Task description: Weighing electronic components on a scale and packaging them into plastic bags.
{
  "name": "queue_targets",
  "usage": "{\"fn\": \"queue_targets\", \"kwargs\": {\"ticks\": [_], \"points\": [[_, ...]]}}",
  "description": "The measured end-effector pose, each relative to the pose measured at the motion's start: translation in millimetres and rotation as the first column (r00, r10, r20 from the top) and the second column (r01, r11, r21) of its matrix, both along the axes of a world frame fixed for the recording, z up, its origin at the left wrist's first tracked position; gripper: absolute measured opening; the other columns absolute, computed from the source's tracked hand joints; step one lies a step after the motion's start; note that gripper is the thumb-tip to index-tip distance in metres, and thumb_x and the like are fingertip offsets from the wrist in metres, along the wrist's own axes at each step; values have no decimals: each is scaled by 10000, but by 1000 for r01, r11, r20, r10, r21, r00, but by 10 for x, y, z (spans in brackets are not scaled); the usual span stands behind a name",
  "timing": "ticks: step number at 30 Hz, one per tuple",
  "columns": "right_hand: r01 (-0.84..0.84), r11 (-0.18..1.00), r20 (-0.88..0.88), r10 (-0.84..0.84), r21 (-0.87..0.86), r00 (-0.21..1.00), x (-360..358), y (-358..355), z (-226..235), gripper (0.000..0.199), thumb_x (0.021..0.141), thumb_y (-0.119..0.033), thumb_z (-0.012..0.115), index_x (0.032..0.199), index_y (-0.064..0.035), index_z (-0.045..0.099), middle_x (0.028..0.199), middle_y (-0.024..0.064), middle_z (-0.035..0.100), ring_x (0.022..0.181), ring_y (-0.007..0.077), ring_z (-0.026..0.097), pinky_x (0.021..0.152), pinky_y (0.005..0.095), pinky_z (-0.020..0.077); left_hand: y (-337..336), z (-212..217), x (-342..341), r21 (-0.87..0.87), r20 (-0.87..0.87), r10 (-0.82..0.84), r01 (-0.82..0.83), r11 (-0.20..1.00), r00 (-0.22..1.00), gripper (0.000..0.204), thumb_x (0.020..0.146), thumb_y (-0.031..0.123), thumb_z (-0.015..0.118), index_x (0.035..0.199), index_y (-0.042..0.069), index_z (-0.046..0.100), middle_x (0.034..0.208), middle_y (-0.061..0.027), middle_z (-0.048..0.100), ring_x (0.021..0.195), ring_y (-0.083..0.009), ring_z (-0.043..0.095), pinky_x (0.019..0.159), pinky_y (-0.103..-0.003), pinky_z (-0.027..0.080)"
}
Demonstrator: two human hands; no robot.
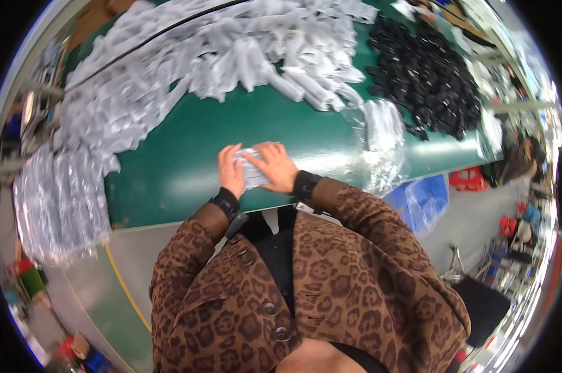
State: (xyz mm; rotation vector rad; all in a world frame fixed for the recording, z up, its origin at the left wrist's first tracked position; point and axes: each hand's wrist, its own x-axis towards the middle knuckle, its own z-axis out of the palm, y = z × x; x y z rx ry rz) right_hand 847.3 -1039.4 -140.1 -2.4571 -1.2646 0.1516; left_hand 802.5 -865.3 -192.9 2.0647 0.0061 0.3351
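My left hand (232, 170) and my right hand (274, 166) rest side by side on a small clear plastic packet (251, 169) that lies flat on the green table (187, 149) near its front edge. Both hands press and grip the packet, the left at its left end, the right over its right side. Its contents look grey-white; I cannot make them out. Both wrists wear black cuffs under leopard-print sleeves.
A big heap of similar clear packets (200, 56) covers the far and left side of the table. A pile of small black parts (427, 74) lies at the far right. Clear bags (380, 133) lie to the right, a blue bag (421, 199) hangs below the table edge.
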Motion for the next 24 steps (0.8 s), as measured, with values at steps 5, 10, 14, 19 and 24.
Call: {"fn": "queue_targets", "kwargs": {"ticks": [5,10,14,19,24], "points": [[76,989,-14,-75,129,997,7,-17,-186,769,604,-148,706,1313,-98,411,1074,172,477,1024,356,453,847,466,377,-3,-7,144,21,-23,-60,60,998,998,255,911,148,418,1099,30,545,1094,-149,496,1048,-278,487,941,-342,367],[382,883,-216,-331,271,919,-258,-358,-16,757,602,-100,713,1303,-77,429,1003,167,480,948,345,479,804,406,416,-255,112,381,-467,-164,-267,163,869,950,244,924,167,427,1088,27,542,1059,-139,508,1002,-234,512,904,-326,390],[576,748,-534,-355,330,767,-849,-1203,619,771,661,-147,750,1341,-76,395,1097,153,505,1041,298,490,903,358,404,-711,470,460,-608,-215,-401,199,769,891,242,910,200,486,1059,15,533,1015,-119,508,947,-200,527,834,-308,426],[949,235,-846,-443,210,297,-1754,-2478,1246,687,732,-98,699,1324,36,377,1243,95,515,1139,155,479,970,295,371,-1611,1169,204,31,-147,-761,772,635,632,379,804,306,647,1003,12,514,972,-104,493,867,-223,547,735,-319,450],[958,48,-841,-467,284,272,-1771,-3042,806,673,749,-97,688,1323,50,369,1211,97,530,1099,139,494,952,279,377,-2581,1074,112,370,13,-761,704,607,649,358,775,299,668,946,28,510,996,-110,504,819,-283,557,682,-364,455]]}}
